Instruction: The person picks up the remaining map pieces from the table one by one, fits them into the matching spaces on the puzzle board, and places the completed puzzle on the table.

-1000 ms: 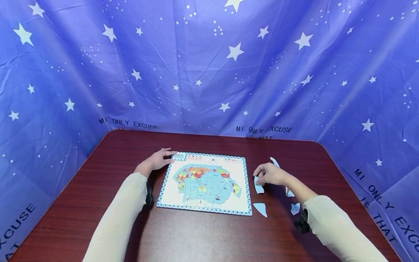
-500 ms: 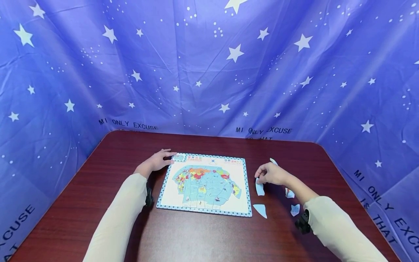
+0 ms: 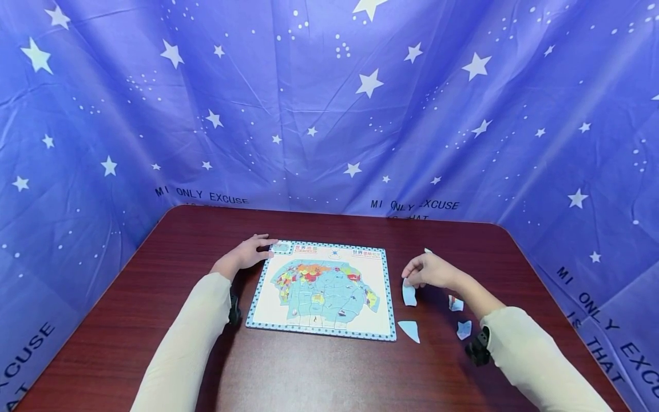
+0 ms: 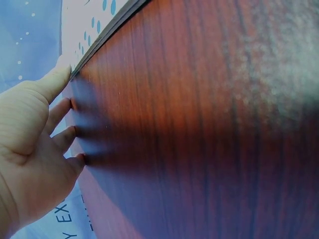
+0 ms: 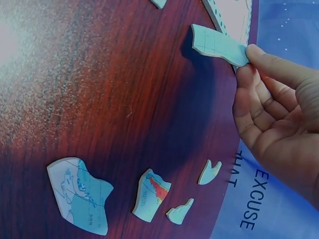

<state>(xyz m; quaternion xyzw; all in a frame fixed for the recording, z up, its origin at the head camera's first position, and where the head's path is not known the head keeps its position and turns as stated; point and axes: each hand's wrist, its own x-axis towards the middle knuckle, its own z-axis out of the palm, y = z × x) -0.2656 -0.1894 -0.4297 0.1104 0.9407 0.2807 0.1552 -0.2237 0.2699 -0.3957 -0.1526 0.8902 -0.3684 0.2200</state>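
Observation:
A world map jigsaw board (image 3: 389, 309) with a dotted blue border lies on the table, much of its map filled in. My left hand (image 3: 248, 252) rests at the board's far left corner, fingers extended over the edge; in the left wrist view its thumb (image 4: 55, 82) touches the rim. Just right of the board, my right hand (image 3: 431, 271) pinches a pale blue jigsaw piece (image 3: 409, 295) at one end between thumb and fingers. The right wrist view shows this piece (image 5: 214, 44) tilted above the tabletop, its shadow beneath.
Near the board's right corner lies a triangular blue piece (image 3: 410, 331). Farther right are a piece with a red patch (image 5: 152, 194), a larger blue-and-white piece (image 5: 82, 194) and two small ones (image 5: 210, 172). A starry blue curtain (image 3: 329, 114) hangs behind the table (image 3: 288, 372).
My right hand has shifted slightly right with the pinched piece, now covering more of the small piece behind it. The left hand and the board stay nearly in place.

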